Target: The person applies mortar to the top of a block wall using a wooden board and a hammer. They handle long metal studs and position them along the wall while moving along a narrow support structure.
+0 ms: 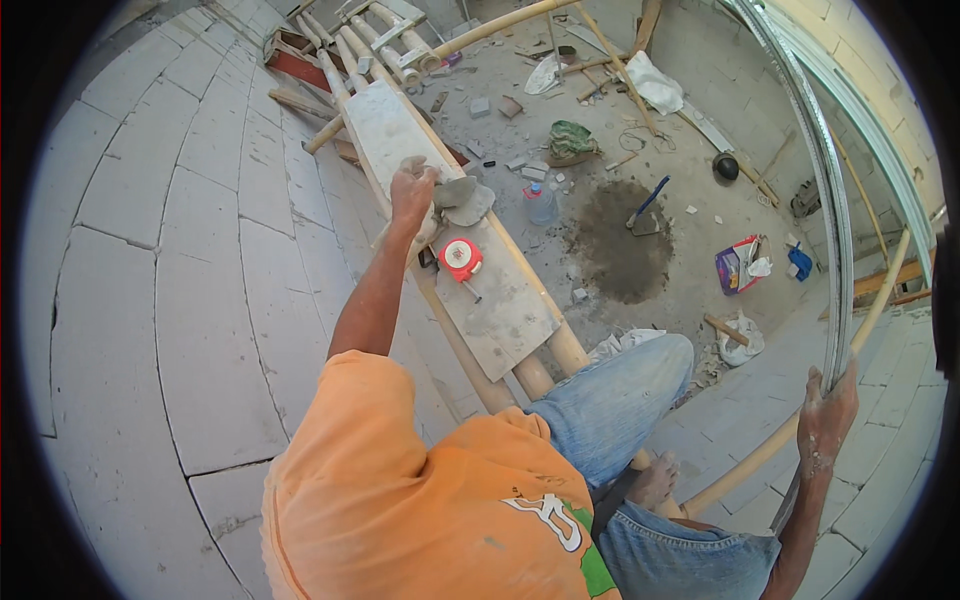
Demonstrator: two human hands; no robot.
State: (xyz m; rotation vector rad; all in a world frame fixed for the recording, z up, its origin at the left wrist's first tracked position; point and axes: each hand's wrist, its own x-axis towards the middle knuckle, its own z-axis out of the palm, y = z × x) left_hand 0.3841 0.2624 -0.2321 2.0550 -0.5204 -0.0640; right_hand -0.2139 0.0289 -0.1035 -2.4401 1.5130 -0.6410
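My left hand point(414, 185) has its fingers closed beside a grey trowel-like metal piece point(465, 205) on the scaffold board point(505, 320); what it grips is unclear. Just below lies a red and white tape measure point(462, 258), with a small metal tool point(470, 292) partly under it. At the right, my right hand point(825, 420) grips a long silvery metal profile point(830, 220) that stands up along the wall. My jeans-clad knee rests near the board's lower end, beside bamboo poles point(555, 340).
A block wall point(170, 280) fills the left. On the floor below are a water jug point(541, 210), green sack point(572, 138), dark wet patch point(610, 265) with a blue-handled tool point(650, 205), black helmet point(726, 168), purple package point(740, 262) and rubble. Bamboo rails point(490, 30) edge the top.
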